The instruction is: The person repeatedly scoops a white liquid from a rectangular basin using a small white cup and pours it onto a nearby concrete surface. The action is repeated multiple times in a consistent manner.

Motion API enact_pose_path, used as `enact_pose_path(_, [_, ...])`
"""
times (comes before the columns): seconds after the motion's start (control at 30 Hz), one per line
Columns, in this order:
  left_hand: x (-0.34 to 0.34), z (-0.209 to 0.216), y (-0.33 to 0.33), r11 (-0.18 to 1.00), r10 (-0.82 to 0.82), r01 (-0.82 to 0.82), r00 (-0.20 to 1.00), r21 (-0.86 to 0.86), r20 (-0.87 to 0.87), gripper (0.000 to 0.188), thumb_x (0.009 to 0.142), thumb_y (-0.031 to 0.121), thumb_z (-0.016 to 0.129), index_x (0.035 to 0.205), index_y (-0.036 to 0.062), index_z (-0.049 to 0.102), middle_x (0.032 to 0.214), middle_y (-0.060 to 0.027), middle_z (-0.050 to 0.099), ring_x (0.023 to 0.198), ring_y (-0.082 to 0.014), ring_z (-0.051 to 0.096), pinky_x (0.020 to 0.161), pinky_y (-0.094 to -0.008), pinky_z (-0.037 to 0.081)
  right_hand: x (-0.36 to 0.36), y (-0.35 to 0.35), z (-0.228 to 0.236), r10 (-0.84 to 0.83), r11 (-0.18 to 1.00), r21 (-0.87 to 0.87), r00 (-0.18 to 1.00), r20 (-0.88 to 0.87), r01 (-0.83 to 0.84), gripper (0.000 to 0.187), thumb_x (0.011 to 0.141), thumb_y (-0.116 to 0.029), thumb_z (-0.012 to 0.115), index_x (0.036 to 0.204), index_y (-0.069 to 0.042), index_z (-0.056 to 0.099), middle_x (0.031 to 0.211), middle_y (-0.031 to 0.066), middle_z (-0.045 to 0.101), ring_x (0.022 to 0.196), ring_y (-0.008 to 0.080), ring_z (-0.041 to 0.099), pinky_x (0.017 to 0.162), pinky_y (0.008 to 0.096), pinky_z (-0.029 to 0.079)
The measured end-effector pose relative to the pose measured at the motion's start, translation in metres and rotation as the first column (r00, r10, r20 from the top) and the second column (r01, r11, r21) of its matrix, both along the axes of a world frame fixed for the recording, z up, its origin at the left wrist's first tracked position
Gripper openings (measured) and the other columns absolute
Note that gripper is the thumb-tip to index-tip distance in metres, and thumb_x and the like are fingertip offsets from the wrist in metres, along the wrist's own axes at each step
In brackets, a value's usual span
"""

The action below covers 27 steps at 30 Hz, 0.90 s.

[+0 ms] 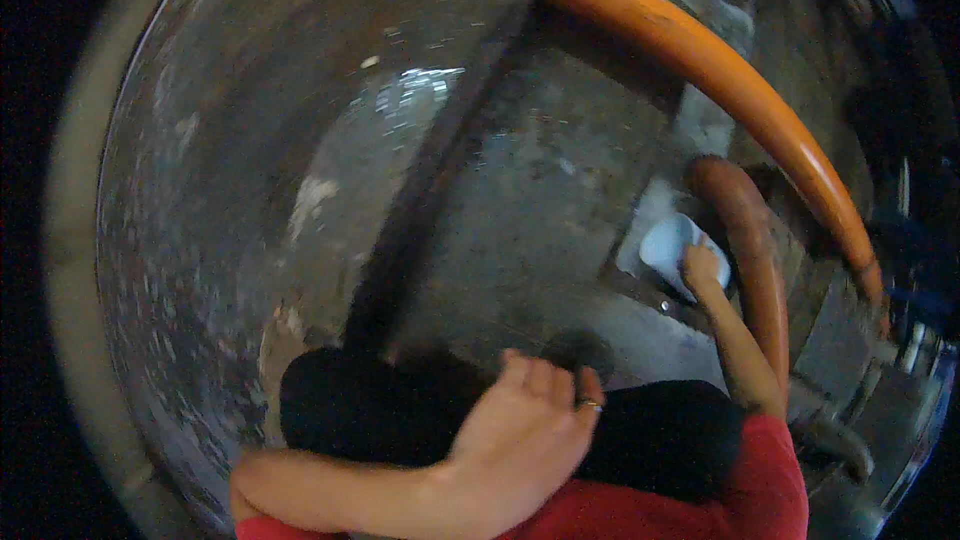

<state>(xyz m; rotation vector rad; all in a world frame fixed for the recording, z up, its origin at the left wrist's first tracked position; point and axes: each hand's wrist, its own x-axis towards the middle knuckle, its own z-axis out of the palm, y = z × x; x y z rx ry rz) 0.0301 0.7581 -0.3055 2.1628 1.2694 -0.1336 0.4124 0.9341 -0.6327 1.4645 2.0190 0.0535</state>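
My right hand (703,268) reaches out to the right with its fingers closed at the rim of a pale blue-white plastic container (663,244). The container's open mouth shows, and it is low by a concrete ledge; whether it rests there or is held just above, I cannot tell. Across my dark-trousered lap lies my left forearm. My left hand (525,430) hangs over the knees, back up, with a ring on one finger. Its fingers bend loosely downward with nothing visible in them, though the palm is hidden.
A long orange pipe (700,50) arches across the upper right. Beside the container curves a duller orange-brown pipe (755,240). A dark gap (420,200) runs through the wet, stained concrete floor (540,190). A light curved edge (85,240) borders the left side.
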Motion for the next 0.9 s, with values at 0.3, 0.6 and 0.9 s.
enact_pose_path(0.3, [0.001, -0.022, 0.061, 0.972, -0.107, 0.098, 0.994, -0.214, -0.032, 0.059, 0.092, 0.037, 0.055, 0.135, -0.002, 0.044, 0.095, -0.0173, 0.061, 0.09, -0.0322, 0.059, 0.086, -0.0427, 0.045, -0.023, 0.016, -0.142, -0.293, 0.946, -0.175, 0.95, -0.105, 0.273, 0.028, 0.088, -0.015, 0.055, 0.112, -0.01, 0.07, 0.146, 0.0309, 0.031, 0.121, 0.0525, 0.045, 0.079, 0.0647, 0.05])
enact_pose_path(0.6, [0.008, -0.024, 0.077, 0.97, -0.015, 0.002, 0.999, -0.245, -0.051, 0.057, 0.09, 0.032, 0.057, 0.135, -0.0014, 0.045, 0.097, -0.0175, 0.061, 0.093, -0.0327, 0.059, 0.088, -0.0426, 0.045, -0.038, 0.013, -0.181, -0.295, 0.956, -0.034, 0.953, -0.07, 0.293, 0.031, 0.09, -0.02, 0.055, 0.115, -0.007, 0.068, 0.146, 0.0286, 0.03, 0.121, 0.0522, 0.044, 0.079, 0.0681, 0.049])
enact_pose_path(0.9, [0.002, -0.007, 0.053, 0.989, 0.016, -0.023, 0.999, -0.146, -0.049, 0.053, 0.09, 0.028, 0.057, 0.134, 0.0001, 0.046, 0.099, -0.0169, 0.061, 0.096, -0.0314, 0.058, 0.09, -0.0409, 0.043, -0.054, 0.062, -0.129, -0.44, 0.897, -0.173, 0.863, -0.249, 0.407, 0.038, 0.08, -0.023, 0.067, 0.116, -0.011, 0.065, 0.117, 0.0235, 0.062, 0.102, 0.0404, 0.063, 0.087, 0.0452, 0.052])
